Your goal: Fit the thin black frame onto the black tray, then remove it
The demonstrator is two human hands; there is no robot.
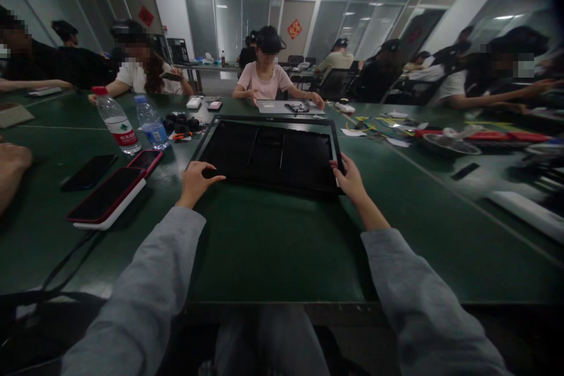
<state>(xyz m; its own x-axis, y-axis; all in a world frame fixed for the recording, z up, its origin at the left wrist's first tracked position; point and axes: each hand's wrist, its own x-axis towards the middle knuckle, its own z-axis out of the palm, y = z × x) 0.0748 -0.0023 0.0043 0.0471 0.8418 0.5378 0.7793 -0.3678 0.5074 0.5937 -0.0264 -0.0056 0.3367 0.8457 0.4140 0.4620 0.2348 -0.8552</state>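
A large flat black panel (pixel 268 153) with a thin black frame lies on the green table (pixel 273 247) in front of me. My left hand (pixel 196 179) rests on its near left corner, fingers curled with the index finger stretched along the edge. My right hand (pixel 349 176) grips the panel's near right corner, thumb on top. Both arms wear grey sleeves.
Left of the panel lie a dark phone (pixel 88 171), a red-cased phone (pixel 145 160) and a red and white device (pixel 108 198). Two water bottles (pixel 118 123) stand behind them. Other people sit around the table; cables and parts (pixel 388 126) lie at right.
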